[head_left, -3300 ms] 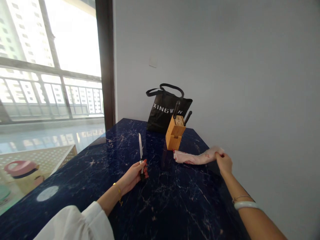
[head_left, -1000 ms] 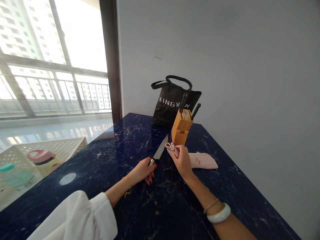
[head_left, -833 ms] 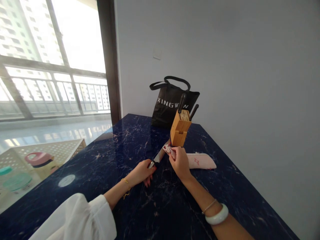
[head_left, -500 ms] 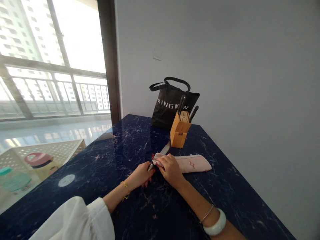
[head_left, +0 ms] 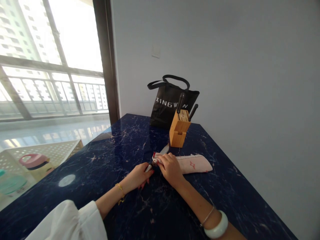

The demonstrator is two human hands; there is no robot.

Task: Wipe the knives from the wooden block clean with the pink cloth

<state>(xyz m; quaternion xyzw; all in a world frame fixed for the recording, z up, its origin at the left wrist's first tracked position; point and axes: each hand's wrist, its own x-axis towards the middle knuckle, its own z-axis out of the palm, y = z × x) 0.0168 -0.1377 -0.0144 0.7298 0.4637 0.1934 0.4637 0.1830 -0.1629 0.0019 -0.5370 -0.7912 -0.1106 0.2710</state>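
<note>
My left hand grips the black handle of a knife that points away toward a wooden knife block. My right hand pinches one end of a pink cloth around the blade near the handle. The rest of the cloth trails to the right on the dark blue marble table. Only the blade's tip shows beyond the cloth. Two black-handled knives stand in the block.
A black tote bag with white letters stands behind the block against the grey wall. A window fills the left side. Below the table's left edge sit a perforated box and a pink-lidded container.
My right hand left the table's right side, carrying the cloth's end to the knife, and slid it down the blade toward the handle. The knife went from upright to lying low, pointing away.
</note>
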